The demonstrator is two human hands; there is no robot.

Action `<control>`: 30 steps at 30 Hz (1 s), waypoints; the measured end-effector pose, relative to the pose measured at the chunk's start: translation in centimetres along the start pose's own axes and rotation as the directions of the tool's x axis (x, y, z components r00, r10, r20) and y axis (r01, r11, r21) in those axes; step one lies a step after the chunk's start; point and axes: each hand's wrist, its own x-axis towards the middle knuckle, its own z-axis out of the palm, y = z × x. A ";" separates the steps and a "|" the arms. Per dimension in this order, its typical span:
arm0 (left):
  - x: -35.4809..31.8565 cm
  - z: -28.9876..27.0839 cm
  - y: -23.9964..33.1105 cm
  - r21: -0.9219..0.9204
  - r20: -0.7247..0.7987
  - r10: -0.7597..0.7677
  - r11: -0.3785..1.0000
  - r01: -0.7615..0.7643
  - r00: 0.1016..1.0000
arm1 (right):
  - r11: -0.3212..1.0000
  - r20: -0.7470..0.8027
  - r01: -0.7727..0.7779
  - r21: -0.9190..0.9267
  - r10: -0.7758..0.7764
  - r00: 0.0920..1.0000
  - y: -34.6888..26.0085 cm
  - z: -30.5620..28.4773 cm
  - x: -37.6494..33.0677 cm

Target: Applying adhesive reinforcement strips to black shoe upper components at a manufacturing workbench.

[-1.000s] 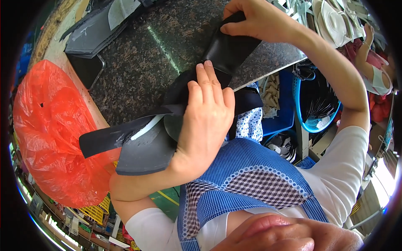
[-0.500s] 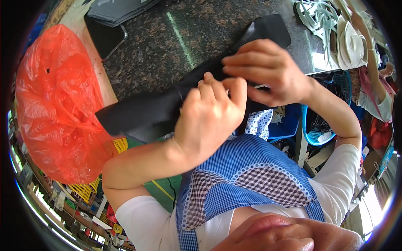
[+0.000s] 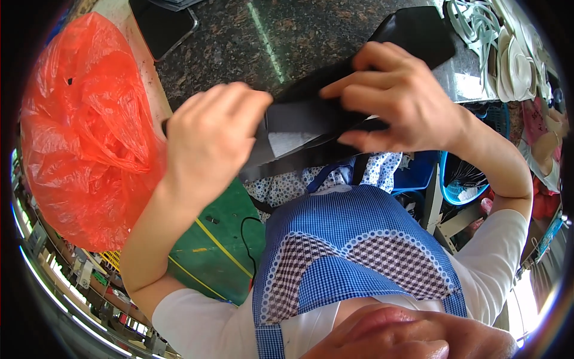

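A long black piece of smooth, leather-like sheet lies slanted across the near edge of the table, partly folded, with a pale grey patch showing near its middle. My left hand is curled over its left part, the fingers closed on it and slightly blurred. Farther right, my right hand grips the sheet between thumb and bent fingers. Beyond that hand, the sheet's wide rounded end rests on the table. Both hands hide parts of the sheet.
Left of the dark speckled stone table bulges a red plastic bag. A black phone-like slab lies at the far left, pale straps at the far right. Below is a blue basket; another person's arm shows right.
My left hand has moved left along the black sheet, away from my right hand, uncovering the grey patch. My right hand and the sheet's far end appear higher and farther right.
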 end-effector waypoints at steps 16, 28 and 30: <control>-3.7 -0.5 -3.3 0.155 0.038 0.171 0.972 -0.175 0.984 | 0.997 0.023 -0.012 -0.076 0.014 1.000 -2.8 4.2 2.9; -5.5 -2.3 -4.4 0.189 0.149 0.179 0.960 -0.206 0.972 | 0.987 0.314 0.090 -0.136 -0.044 0.949 -3.9 3.1 6.2; -5.8 -2.6 -3.9 0.144 0.183 0.166 0.970 -0.193 0.969 | 0.992 0.313 0.064 -0.112 -0.026 0.949 -3.8 1.7 4.8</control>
